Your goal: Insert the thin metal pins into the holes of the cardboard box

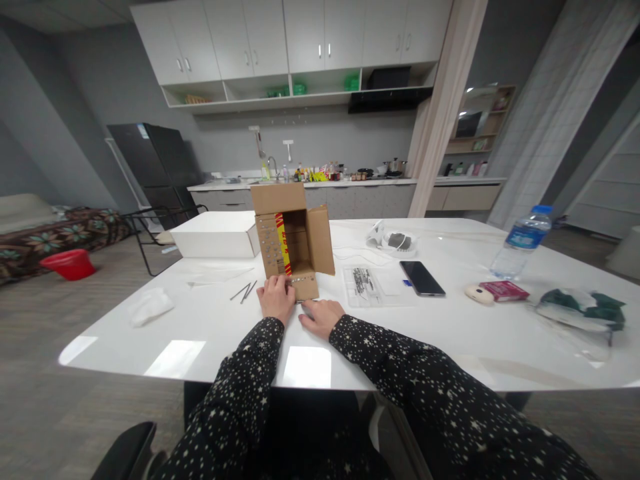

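Right in front of both hands sits a small cardboard box lying on its side on the white desk, open mouth facing the person. It's plain brown, flaps spread out top and right, with a red-and-yellow strip running down the inside left edge and rows of small dots on the left flap. The bottom flap hangs forward toward the hands.

Left hand is curled up against the lower left corner of the box, fingers bent and touching the flap there, looks like a pinch on the cardboard edge but can't say for sure how tight. Right hand rests flat on the desk just below the box's bottom flap, fingers loosely spread, holding nothing, tips just beside the flap.

Left of the fingers, near them, a few thin nails lie loose on the desk. Further left is a crumpled white bag. Right of the fingers there's a clear tray with more small metal bits, then a phone. A white box sits behind-left, touching the cardboard one. Well off to the right stands a water bottle.
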`<control>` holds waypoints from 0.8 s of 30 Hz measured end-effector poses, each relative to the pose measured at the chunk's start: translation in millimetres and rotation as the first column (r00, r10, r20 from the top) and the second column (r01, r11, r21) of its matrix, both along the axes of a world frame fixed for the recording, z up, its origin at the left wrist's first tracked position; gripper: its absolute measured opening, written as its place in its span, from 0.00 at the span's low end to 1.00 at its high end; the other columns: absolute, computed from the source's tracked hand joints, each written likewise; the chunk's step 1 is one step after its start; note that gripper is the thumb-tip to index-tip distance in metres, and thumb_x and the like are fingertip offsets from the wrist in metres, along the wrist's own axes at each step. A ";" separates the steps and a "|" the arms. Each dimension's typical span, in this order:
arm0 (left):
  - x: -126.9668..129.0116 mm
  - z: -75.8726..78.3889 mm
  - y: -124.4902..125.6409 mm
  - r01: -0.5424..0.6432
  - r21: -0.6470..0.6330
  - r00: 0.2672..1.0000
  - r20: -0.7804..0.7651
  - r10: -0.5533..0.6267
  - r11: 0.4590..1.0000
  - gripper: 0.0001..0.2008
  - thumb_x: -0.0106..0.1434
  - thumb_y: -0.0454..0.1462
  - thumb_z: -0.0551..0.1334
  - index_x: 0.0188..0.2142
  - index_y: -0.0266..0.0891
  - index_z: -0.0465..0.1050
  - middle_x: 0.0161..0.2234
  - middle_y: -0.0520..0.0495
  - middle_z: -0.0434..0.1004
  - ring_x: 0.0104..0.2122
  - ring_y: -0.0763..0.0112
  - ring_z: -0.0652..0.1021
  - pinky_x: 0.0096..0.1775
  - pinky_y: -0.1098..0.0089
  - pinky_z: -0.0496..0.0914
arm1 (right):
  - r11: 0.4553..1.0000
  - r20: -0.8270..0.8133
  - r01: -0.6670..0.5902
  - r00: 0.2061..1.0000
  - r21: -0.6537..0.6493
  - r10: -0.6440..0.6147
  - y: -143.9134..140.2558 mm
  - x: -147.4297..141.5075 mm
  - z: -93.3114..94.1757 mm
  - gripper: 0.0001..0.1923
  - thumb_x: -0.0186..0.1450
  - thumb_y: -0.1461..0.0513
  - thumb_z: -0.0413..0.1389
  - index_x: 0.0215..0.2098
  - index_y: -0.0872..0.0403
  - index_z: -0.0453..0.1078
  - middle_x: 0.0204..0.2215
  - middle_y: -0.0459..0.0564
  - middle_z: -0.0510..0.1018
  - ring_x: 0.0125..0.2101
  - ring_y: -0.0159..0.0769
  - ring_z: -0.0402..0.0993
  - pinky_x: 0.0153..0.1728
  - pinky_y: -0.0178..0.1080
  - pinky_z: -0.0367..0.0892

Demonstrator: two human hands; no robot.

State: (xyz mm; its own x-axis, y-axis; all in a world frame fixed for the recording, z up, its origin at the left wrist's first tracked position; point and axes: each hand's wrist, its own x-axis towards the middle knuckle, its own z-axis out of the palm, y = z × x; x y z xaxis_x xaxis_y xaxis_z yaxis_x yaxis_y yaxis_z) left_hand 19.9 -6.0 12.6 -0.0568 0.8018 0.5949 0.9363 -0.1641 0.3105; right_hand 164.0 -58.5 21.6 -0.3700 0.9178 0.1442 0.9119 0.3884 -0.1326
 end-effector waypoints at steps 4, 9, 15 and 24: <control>-0.3 -0.4 0.7 0.000 -0.002 1.000 -0.009 0.000 1.000 0.10 0.60 0.36 0.53 0.39 0.41 0.69 0.39 0.44 0.72 0.44 0.59 0.70 0.44 0.59 0.58 | 1.000 0.002 -0.003 1.000 0.001 0.003 -0.1 0.2 -0.3 0.19 0.65 0.50 0.42 0.44 0.50 0.67 0.37 0.51 0.79 0.35 0.41 0.74 0.32 0.38 0.60; -0.7 0.5 -0.2 0.001 0.009 1.000 -0.007 -0.001 1.000 0.09 0.61 0.36 0.53 0.38 0.41 0.69 0.39 0.44 0.73 0.43 0.59 0.71 0.44 0.60 0.58 | 1.000 0.009 -0.001 1.000 -0.022 0.001 -1.6 0.5 2.0 0.20 0.66 0.50 0.42 0.46 0.50 0.67 0.38 0.52 0.78 0.36 0.42 0.74 0.34 0.39 0.60; -0.9 -1.2 0.9 0.008 0.073 1.000 0.028 -0.010 0.997 0.07 0.60 0.35 0.54 0.37 0.41 0.69 0.38 0.46 0.73 0.42 0.61 0.72 0.44 0.60 0.58 | 0.999 0.010 0.001 1.000 -0.034 -0.001 -1.8 0.7 3.8 0.20 0.66 0.50 0.42 0.45 0.51 0.68 0.38 0.53 0.78 0.37 0.42 0.74 0.34 0.39 0.60; -8.4 -0.7 -2.6 0.049 0.228 0.995 0.078 -0.069 0.972 0.06 0.60 0.34 0.56 0.37 0.40 0.70 0.36 0.46 0.75 0.39 0.63 0.73 0.44 0.61 0.58 | 0.999 0.026 0.002 1.000 -0.045 -0.001 -0.6 -1.0 1.9 0.21 0.66 0.51 0.41 0.46 0.51 0.67 0.38 0.54 0.78 0.36 0.42 0.74 0.34 0.39 0.60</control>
State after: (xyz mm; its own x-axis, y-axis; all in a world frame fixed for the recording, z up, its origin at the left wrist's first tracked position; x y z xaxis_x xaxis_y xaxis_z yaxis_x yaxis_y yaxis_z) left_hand 11.4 -8.6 12.0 -0.0717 0.6512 0.7556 0.8946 -0.2930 0.3374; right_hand 163.0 -59.1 23.5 -0.3714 0.9238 0.0928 0.9159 0.3809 -0.1264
